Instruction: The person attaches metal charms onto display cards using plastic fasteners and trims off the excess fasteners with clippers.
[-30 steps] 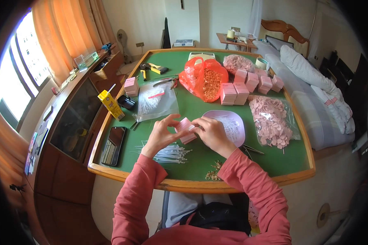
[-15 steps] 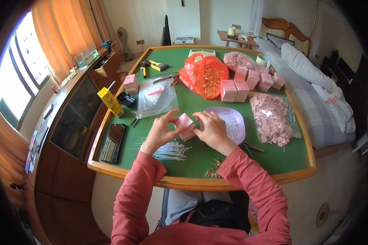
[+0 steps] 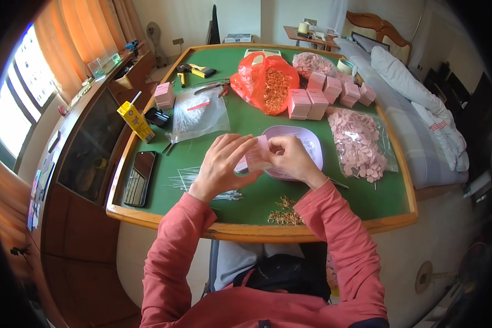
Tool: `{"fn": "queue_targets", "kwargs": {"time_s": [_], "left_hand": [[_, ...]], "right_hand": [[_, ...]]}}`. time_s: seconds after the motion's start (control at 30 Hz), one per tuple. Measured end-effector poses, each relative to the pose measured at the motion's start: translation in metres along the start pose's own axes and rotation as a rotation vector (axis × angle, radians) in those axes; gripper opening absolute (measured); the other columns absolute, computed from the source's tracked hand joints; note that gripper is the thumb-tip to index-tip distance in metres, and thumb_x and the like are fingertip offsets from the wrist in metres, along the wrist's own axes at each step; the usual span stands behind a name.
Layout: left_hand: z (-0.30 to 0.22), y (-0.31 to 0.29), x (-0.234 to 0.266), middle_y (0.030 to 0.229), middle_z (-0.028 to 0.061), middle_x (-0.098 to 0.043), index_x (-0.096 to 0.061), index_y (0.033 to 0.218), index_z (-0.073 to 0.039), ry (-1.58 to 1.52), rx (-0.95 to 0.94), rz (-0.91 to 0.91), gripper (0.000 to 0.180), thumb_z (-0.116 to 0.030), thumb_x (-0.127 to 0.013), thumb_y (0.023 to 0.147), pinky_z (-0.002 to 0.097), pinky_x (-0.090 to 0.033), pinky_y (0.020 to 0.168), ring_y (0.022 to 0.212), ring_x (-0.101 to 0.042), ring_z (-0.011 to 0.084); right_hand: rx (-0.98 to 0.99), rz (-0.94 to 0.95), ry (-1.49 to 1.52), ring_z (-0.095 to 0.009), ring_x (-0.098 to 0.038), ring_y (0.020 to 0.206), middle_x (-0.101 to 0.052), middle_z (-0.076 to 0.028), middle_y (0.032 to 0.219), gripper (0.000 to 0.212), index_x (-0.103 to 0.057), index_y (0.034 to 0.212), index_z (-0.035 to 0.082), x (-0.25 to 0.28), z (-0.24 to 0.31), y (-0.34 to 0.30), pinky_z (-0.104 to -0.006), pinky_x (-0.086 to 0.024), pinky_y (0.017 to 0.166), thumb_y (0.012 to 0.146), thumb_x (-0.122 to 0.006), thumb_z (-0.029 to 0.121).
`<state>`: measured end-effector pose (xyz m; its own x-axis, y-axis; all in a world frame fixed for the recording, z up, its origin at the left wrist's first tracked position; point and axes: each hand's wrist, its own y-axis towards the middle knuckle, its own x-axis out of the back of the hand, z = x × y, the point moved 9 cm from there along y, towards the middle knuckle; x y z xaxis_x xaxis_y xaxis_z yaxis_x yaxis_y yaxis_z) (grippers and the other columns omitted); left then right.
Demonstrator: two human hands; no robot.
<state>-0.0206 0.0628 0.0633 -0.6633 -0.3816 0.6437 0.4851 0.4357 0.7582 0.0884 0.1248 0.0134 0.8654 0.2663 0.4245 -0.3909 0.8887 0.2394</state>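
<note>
Over the middle of the green table, my left hand (image 3: 222,164) has its fingers and thumb curved round a small stack of pink cards (image 3: 258,155). My right hand (image 3: 293,157) pinches the same stack at its right edge, fingers curled in. The cards are held up and tilted, partly covered by the fingers. Behind my right hand stands a lilac bowl (image 3: 288,130) with thin white pieces inside. Thin white plastic strips (image 3: 187,178) lie beside and under my left hand. Small gold-coloured clasps (image 3: 285,217) are heaped near my right sleeve.
Several pink card stacks (image 3: 308,104) stand behind the bowl, near a red plastic bag (image 3: 250,87) of gold pieces. A clear bag of pink pieces (image 3: 358,145) lies right. At left are a phone (image 3: 140,179), a yellow drink carton (image 3: 136,123) and a bag of white strips (image 3: 199,116).
The pink card stack has been lifted and turned more upright. My left fingers have wrapped further round it and my right fingers have curled in. The whole view has shifted slightly.
</note>
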Motion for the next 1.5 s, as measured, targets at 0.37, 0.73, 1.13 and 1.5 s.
{"fn": "queue_targets", "kwargs": {"time_s": [0.37, 0.73, 1.13, 1.5], "left_hand": [[0.036, -0.018, -0.041, 0.061, 0.0058, -0.060, -0.060, 0.078, 0.006, -0.873, 0.741, 0.025, 0.013, -0.006, -0.061, 0.081, 0.0234, -0.048, 0.054, 0.058, -0.058, 0.0091], [0.035, -0.023, -0.036, 0.063, 0.0052, -0.061, -0.060, 0.083, 0.005, -0.857, 0.726, -0.055, 0.012, -0.006, -0.062, 0.080, 0.0216, -0.047, 0.046, 0.054, -0.057, 0.0072], [0.050, -0.031, -0.018, 0.074, 0.0054, -0.064, -0.056, 0.096, 0.004, -0.735, 0.748, -0.233, 0.015, -0.002, -0.057, 0.082, 0.0201, -0.048, 0.054, 0.064, -0.058, 0.0062], [0.049, -0.027, -0.014, 0.068, 0.0051, -0.063, -0.058, 0.091, 0.003, -0.621, 0.702, -0.225, 0.013, -0.004, -0.059, 0.080, 0.0205, -0.048, 0.056, 0.062, -0.058, 0.0050]], "right_hand": [[-0.012, -0.200, 0.062, -0.006, -0.051, 0.047, -0.059, -0.004, 0.056, 0.014, -0.062, 0.071, -0.001, 0.017, 0.017, -0.037, -0.0222, -0.038, 0.042, 0.080, -0.063, 0.010], [0.166, -0.338, -0.298, -0.021, -0.060, 0.056, -0.062, -0.011, 0.070, 0.005, -0.062, 0.074, 0.002, 0.040, 0.032, -0.072, -0.0293, -0.045, 0.050, 0.076, -0.062, 0.006], [0.312, 0.172, -0.536, -0.026, -0.059, 0.076, -0.056, -0.009, 0.083, 0.017, -0.060, 0.084, 0.006, -0.081, 0.038, -0.053, -0.0386, -0.047, 0.064, 0.071, -0.064, 0.015], [0.347, 0.210, -0.678, -0.027, -0.058, 0.076, -0.056, -0.009, 0.082, 0.014, -0.056, 0.082, 0.003, -0.108, 0.037, -0.041, -0.0410, -0.048, 0.058, 0.069, -0.058, 0.006]]}}
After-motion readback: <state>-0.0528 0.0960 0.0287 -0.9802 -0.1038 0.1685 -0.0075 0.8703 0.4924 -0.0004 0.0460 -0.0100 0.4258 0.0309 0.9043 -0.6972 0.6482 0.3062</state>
